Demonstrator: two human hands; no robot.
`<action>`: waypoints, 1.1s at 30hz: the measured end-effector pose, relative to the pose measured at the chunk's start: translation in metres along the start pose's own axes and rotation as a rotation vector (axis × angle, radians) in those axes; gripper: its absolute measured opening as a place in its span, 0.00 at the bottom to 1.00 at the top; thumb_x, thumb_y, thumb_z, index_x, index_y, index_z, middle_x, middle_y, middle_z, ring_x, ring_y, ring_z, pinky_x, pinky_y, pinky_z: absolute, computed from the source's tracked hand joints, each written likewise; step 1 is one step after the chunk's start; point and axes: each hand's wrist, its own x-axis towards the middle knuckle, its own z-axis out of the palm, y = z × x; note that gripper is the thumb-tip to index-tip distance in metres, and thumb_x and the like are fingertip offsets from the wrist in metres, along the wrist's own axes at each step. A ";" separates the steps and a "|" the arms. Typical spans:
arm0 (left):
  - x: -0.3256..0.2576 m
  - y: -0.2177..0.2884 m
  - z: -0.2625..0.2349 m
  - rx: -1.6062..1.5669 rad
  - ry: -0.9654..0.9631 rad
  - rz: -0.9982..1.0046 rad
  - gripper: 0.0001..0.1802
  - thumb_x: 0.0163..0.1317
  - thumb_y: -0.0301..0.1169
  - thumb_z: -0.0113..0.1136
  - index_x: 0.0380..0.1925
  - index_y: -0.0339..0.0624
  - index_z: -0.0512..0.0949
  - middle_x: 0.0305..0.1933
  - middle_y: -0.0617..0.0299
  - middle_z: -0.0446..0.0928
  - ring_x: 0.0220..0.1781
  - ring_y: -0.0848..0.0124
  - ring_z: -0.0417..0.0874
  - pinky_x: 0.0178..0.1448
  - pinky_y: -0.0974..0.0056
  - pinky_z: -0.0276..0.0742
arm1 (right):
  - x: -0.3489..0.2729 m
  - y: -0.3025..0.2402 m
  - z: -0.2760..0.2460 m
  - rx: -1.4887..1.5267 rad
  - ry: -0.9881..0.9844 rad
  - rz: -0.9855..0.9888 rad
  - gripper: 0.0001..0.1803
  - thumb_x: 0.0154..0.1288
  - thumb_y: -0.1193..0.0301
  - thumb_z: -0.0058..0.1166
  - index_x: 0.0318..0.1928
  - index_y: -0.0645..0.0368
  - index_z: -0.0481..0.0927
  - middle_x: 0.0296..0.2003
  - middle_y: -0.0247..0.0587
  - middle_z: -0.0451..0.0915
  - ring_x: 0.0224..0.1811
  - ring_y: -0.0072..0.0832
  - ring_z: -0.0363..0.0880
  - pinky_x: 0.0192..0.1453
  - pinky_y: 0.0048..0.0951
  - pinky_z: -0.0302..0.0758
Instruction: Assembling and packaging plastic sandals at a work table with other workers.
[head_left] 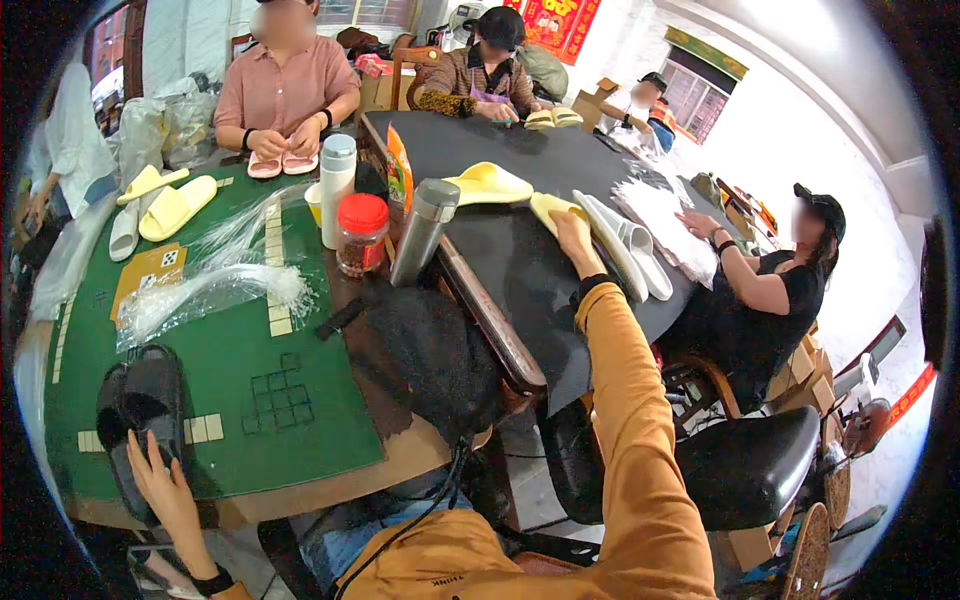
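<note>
**Me:** Two hands, two jobs. L hand [165, 490] was low at the near edge of the green felt table [300, 400], fingers spread wide and laid flat on the heel end of the black slippers [140, 410]. Touching, not gripping. R hand [573, 238] was stretched far over the black table [500, 260], palm down on a yellow slipper [548, 206]. Fingers looked loosely curled over it; couldn't tell if they'd really closed.

**Other:** What could've gone wrong?

**Me:** Reckon my orange sleeve [625, 400] ran close past the grey steel flask [424, 230] and the red-lidded jar [362, 235], both standing just beside the gap btwn tables. A careless pull-back might've knocked them. Also the black pair sat close to the rim w/ only an open palm on it, so a nudge could've slid it off.

**Other:** Feel of things?

**Me:** Slippers looked like smooth moulded foam, thick soles, rounded edges. Felt matte; black top slightly shiny. Clear plastic bags [215, 285] lay crinkled and glossy, the sort that'd skid underhand. White slippers [630, 250] lay touching the yellow one.
</note>
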 end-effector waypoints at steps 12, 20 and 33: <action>-0.033 0.082 -0.056 -0.498 -0.091 -0.007 0.25 0.66 0.17 0.53 0.64 0.38 0.72 0.76 0.52 0.60 0.76 0.51 0.60 0.75 0.51 0.60 | -0.006 -0.113 -0.152 0.503 0.352 -0.064 0.24 0.81 0.62 0.37 0.64 0.65 0.75 0.63 0.48 0.75 0.68 0.33 0.69 0.73 0.31 0.60; -0.052 0.129 -0.072 -0.751 -0.176 0.181 0.25 0.62 0.23 0.60 0.61 0.35 0.73 0.69 0.47 0.69 0.71 0.49 0.68 0.73 0.52 0.63 | -0.122 -0.238 -0.232 0.480 0.016 -0.182 0.25 0.79 0.64 0.36 0.67 0.65 0.73 0.66 0.43 0.75 0.67 0.32 0.71 0.73 0.32 0.61; -0.052 0.118 -0.065 -0.750 -0.032 -0.037 0.39 0.66 0.32 0.60 0.72 0.30 0.55 0.73 0.36 0.58 0.73 0.41 0.61 0.75 0.48 0.58 | -0.246 -0.337 -0.065 0.875 -0.634 -0.335 0.20 0.77 0.72 0.45 0.64 0.65 0.74 0.46 0.51 0.76 0.51 0.39 0.73 0.64 0.33 0.66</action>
